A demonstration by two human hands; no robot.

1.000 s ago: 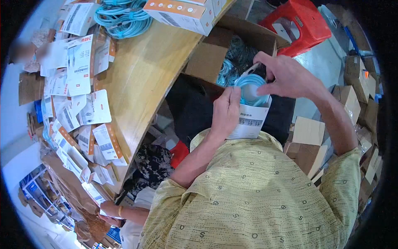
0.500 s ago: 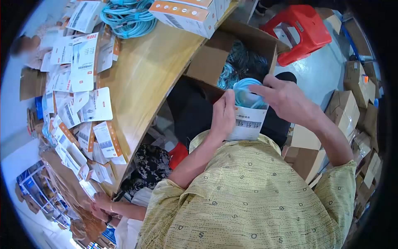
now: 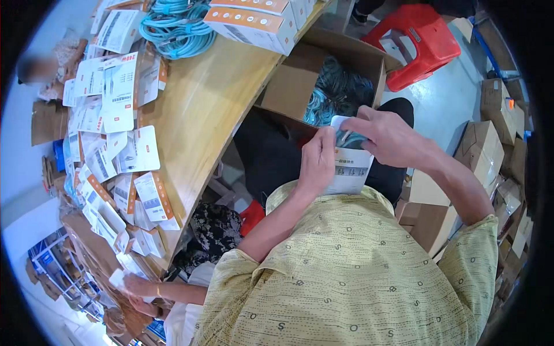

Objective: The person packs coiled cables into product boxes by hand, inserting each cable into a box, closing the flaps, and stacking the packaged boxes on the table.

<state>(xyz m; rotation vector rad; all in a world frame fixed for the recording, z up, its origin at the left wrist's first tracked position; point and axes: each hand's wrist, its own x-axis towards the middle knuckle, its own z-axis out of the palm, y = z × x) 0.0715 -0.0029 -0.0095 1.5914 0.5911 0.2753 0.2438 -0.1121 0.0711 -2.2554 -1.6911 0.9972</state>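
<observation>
A small white printed box [image 3: 348,173] stands upright in front of my body, with its top end open. My left hand [image 3: 318,161] is closed on the box's left side, thumb near the top edge. A coiled light-blue cable [image 3: 356,140] sits mostly inside the box's mouth, and a pale connector end shows there. My right hand [image 3: 395,137] is closed over the top, fingers and thumb gripping the cable at the opening. Just beyond both hands, an open carton [image 3: 294,86] contains many more coiled blue cables [image 3: 332,92].
On the wooden table [image 3: 202,115] at left lie many flat white-and-orange boxes [image 3: 118,92], a cable bundle [image 3: 176,29] and orange-topped boxes [image 3: 251,26]. A red stool [image 3: 415,46] stands beyond the carton. Cartons [image 3: 479,150] line the right. A co-worker's hand [image 3: 138,285] holds a white item.
The blue cable has gone lower into the box, and my right fingers have moved down to its opening. At the lower left, the co-worker's hand has shifted slightly with a white item.
</observation>
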